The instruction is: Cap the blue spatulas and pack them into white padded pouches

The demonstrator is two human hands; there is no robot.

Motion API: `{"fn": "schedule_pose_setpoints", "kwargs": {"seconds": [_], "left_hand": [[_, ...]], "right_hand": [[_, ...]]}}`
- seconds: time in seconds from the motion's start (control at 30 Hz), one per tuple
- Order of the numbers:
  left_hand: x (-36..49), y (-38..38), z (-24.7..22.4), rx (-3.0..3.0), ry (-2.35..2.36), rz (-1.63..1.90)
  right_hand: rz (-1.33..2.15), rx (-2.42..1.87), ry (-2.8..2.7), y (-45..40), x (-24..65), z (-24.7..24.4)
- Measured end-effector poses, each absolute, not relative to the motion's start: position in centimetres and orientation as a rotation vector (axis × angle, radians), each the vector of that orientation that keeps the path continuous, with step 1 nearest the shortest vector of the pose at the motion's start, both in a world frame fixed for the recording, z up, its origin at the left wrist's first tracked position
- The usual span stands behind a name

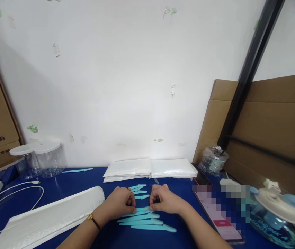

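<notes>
Several slim turquoise sticks, shaped like eyebrow razors, lie in a rough column on the blue table. Between my hands, one eyebrow razor (143, 209) is pinched at both ends. My left hand (121, 202), closed, has thumb and fingertips at its left end. At its right end, my right hand (166, 199) is closed in a similar pinch. Nearer to me lie more razors, the closest being a long razor (152, 227). Farther off, a small group of razors (138, 189) shows between the hands, partly covered by my left fingers.
White padded mailers (150, 168) are stacked by the wall. Another white mailer (54, 214) lies left of my left forearm. Clear jars (49, 160) and a white cable (42, 193) are at left. A phone (215, 214) and a clear drink bottle (277, 214) stand at right.
</notes>
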State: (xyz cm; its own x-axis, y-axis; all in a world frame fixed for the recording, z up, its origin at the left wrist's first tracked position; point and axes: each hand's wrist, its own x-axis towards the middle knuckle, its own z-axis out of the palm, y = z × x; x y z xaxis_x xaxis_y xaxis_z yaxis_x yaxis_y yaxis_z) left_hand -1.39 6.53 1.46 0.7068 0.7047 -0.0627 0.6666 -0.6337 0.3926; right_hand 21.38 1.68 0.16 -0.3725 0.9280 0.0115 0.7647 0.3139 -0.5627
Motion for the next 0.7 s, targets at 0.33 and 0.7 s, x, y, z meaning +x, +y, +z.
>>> {"fn": "schedule_pose_setpoints", "kwargs": {"seconds": [0.33,0.7], "left_hand": [[-1.6,8.6,1.0,2.489,1.29,0.245],[-1.3,6.8,1.3,2.495,1.113,0.215]], "right_hand": [[0.561,-1.637,-2.024,3.0,24.0,-0.4],[0.664,-1.546,-2.264,1.7,23.4,0.2]]}}
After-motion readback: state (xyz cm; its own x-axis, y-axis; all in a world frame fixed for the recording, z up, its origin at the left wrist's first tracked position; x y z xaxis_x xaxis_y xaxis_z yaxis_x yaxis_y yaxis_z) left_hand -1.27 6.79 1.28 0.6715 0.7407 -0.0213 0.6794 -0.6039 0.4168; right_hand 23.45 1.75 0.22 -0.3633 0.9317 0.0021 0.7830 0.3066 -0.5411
